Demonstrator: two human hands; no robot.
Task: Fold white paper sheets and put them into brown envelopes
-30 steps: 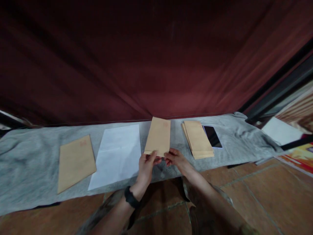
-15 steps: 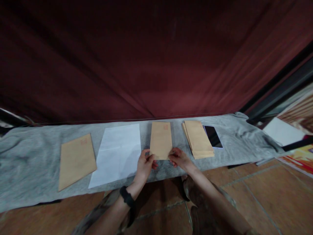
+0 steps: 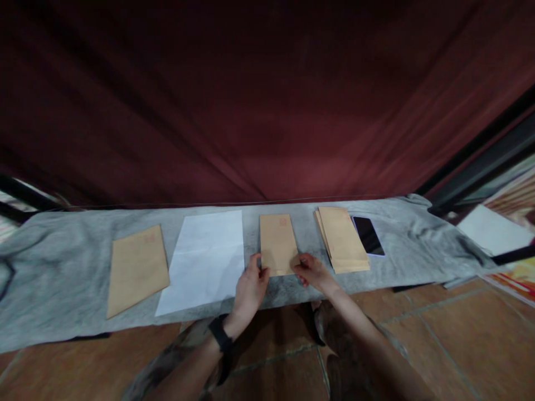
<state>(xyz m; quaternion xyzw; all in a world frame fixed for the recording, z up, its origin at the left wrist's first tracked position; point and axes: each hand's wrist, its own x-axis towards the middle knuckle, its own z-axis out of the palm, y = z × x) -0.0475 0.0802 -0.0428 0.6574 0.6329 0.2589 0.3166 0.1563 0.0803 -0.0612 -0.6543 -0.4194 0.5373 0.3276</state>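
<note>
Beside a white sheet (image 3: 204,256), the left hand's (image 3: 249,288) grip pinches the near-left corner of a brown envelope (image 3: 278,242), its long axis pointing away across the cloth-covered table (image 3: 71,273); the right hand (image 3: 313,274), equally near, pinches the near-right corner.

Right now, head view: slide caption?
Left hand and right hand at the near corners of a brown envelope, between white sheet and envelope stack.

Envelope: rectangular brown paper envelope (image 3: 278,242)
Red print (image 3: 283,221): far right corner
Long sides: pointing away
Place: over grey cloth (image 3: 418,239)
</note>
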